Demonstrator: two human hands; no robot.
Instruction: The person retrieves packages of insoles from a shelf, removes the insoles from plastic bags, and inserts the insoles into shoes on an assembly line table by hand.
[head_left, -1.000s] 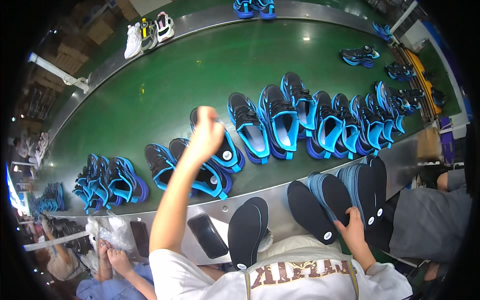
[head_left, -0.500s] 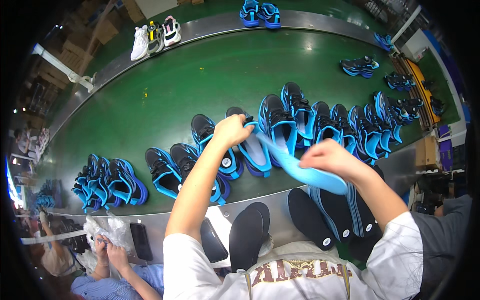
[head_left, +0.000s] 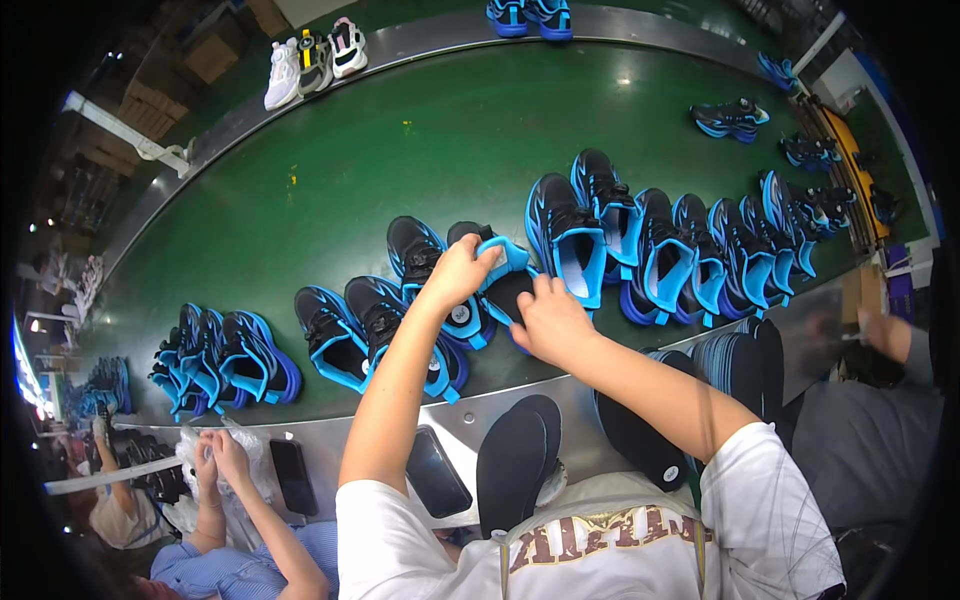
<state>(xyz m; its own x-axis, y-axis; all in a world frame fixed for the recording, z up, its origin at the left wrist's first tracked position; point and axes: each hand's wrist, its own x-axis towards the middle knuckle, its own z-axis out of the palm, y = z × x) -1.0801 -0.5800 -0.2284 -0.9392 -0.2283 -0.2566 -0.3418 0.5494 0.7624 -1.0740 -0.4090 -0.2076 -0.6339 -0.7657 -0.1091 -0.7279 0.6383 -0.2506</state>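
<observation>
My left hand (head_left: 459,274) is closed on the tongue of a black and blue sneaker (head_left: 467,233), holding its light-blue lined opening up. Inside that opening lies an insole (head_left: 511,296), its black face showing. My right hand (head_left: 558,322) is closed at the insole's heel end by the back of the shoe; its fingertips are partly hidden. Just right of this shoe stands another sneaker (head_left: 549,205) with a pale interior. To the left, a sneaker (head_left: 413,242) has a black insole with a round white sticker.
Sneakers stand in a row along the green belt (head_left: 340,180). Black insoles (head_left: 512,460) and a stack of insoles (head_left: 735,365) lie on the metal edge near me. Phones (head_left: 290,475) rest there too. A co-worker's hands (head_left: 222,455) are at lower left, another person's hand (head_left: 885,335) at right.
The insole, held in the air blue side showing half a second ago, is now in the sneaker's opening, black side showing. My right hand moved left to the shoe; my left keeps the tongue.
</observation>
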